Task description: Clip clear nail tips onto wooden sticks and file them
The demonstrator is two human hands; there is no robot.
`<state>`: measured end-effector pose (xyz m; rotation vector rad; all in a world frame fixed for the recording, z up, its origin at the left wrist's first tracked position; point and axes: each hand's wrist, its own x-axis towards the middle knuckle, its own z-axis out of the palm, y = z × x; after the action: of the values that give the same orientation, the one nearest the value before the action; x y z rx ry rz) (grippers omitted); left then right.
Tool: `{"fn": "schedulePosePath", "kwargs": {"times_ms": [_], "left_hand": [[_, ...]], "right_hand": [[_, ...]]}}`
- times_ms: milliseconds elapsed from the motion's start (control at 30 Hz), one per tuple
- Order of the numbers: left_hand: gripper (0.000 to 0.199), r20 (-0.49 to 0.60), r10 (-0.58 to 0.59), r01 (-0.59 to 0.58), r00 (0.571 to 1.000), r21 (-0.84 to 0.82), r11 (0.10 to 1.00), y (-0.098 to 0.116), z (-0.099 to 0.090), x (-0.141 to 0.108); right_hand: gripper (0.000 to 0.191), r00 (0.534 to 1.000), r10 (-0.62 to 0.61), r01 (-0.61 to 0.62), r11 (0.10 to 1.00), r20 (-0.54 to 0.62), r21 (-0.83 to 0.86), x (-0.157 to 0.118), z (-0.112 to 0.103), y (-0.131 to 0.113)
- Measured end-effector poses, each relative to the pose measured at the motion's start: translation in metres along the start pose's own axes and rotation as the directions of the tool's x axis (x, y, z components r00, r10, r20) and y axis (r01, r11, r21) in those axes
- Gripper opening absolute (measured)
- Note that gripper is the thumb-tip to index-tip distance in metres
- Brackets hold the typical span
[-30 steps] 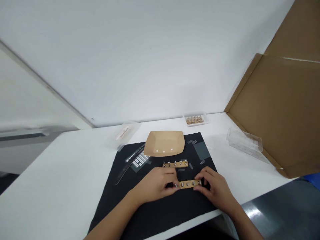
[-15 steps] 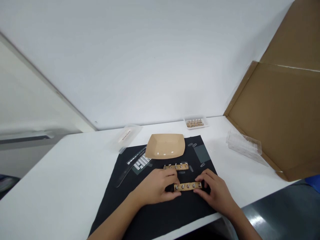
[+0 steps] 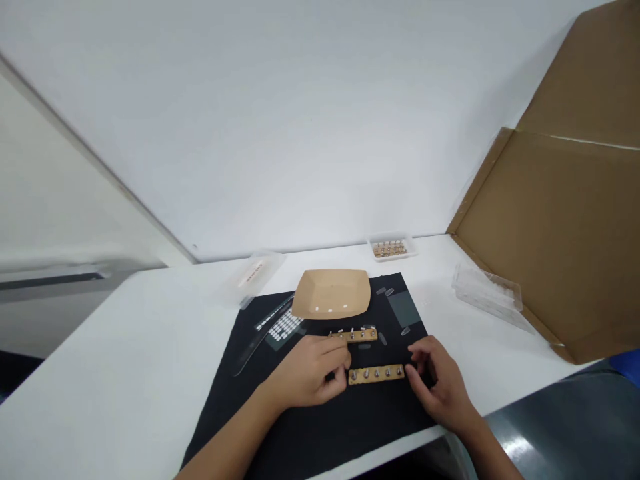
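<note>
Two hands flanking tan strip (image 3: 376, 375), five metal studs

head view | worn on head | faces forward and down | near black mat (image 3: 310, 427) | single view

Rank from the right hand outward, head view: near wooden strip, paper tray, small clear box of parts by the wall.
1. Near wooden strip: beside the right hand, at its fingertips.
2. Paper tray: farther back on the black mat.
3. Small clear box: by the wall, farthest.
</note>
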<state>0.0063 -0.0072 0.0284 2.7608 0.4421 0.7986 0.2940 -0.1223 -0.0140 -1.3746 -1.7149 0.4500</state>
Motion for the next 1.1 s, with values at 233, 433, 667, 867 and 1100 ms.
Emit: {"fn": "schedulePosePath", "kwargs": {"times_ms": [233, 433, 667, 867, 1100], "left_hand": [[0.021, -0.082, -0.003, 0.008, 0.997, 0.055, 0.998, 0.002, 0.003, 0.001], [0.020, -0.155, 0.021, -0.007, 0.988, 0.089, 0.996, 0.003, 0.002, 0.005], [0.021, -0.145, 0.043, -0.013, 0.989, 0.206, 0.978, 0.002, -0.009, 0.008], [0.014, -0.113, -0.097, 0.129, 0.989, 0.321, 0.938, -0.014, -0.021, 0.001], [0.011, -0.122, -0.275, 0.300, 0.954, 0.428, 0.853, -0.035, -0.025, -0.011]], "right_hand": [[0.012, 0.974, 0.107, -0.092, 0.992, -0.198, 0.083, -0.009, 0.003, 0.011], [0.014, 0.973, 0.105, -0.085, 0.991, -0.205, 0.100, -0.010, 0.003, 0.010], [0.012, 0.976, 0.085, -0.057, 0.989, -0.202, 0.137, -0.010, 0.004, 0.008], [0.019, 0.983, 0.086, -0.063, 0.988, -0.164, 0.142, -0.011, 0.005, 0.009], [0.020, 0.987, 0.070, -0.057, 0.994, -0.145, 0.089, -0.011, 0.004, 0.009]]}}
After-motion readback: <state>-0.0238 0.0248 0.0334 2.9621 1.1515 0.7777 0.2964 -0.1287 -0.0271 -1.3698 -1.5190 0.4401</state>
